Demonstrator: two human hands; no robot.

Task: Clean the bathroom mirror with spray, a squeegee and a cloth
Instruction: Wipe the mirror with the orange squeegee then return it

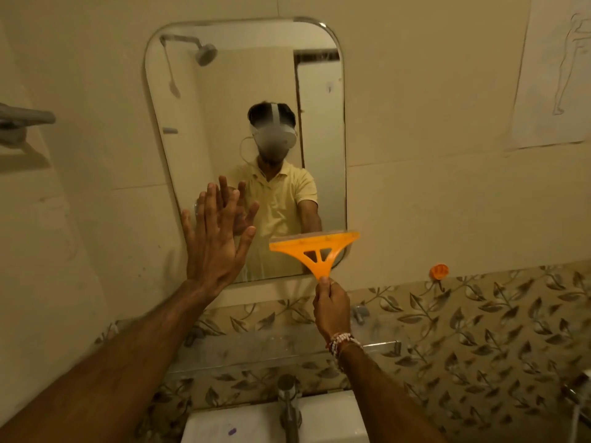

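Note:
The bathroom mirror (224, 100) hangs on the beige wall, rounded at its corners. My right hand (331, 306) is closed around the handle of an orange squeegee (315, 247), whose blade lies flat against the mirror's lower right part. My left hand (212, 243) is flat and open with fingers spread, palm pressed on the mirror's lower left corner. No spray bottle or cloth shows in view.
A glass shelf (271, 350) runs below the mirror, above a steel tap (287, 401) and a white basin (329, 420). An orange wall hook (438, 271) sits right of the mirror. A grey rack (22, 123) juts out at far left. The mirror reflects a person and a shower head.

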